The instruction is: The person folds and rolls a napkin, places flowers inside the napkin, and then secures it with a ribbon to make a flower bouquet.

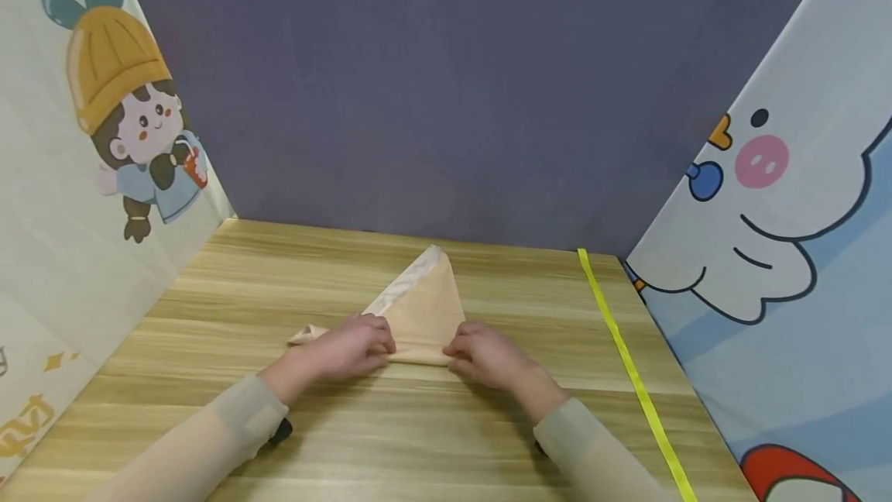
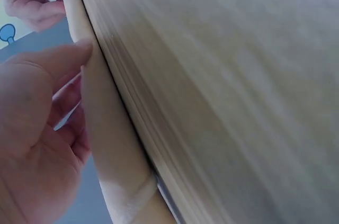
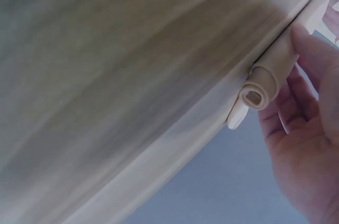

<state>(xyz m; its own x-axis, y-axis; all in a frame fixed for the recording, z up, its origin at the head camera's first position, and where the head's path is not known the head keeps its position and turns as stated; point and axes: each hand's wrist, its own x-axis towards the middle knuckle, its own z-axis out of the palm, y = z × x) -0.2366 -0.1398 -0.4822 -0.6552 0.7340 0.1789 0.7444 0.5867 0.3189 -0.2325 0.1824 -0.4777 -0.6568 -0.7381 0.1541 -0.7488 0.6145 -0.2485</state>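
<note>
A beige cloth lies on the table, its far part a flat triangle with a whitish band along the left slanting side. The near edge is rolled into a tube. My left hand holds the left part of this roll, with the thumb on it in the left wrist view. Toward its right end, my right hand grips the same roll between thumb and fingers. In the right wrist view, the roll's spiral end shows past the thumb. A crumpled corner of the cloth sticks out beyond my left hand.
The wood-grain table ends at a dark grey-blue back wall. A yellow strip runs front to back along the right side. Panels with cartoon figures stand on both sides.
</note>
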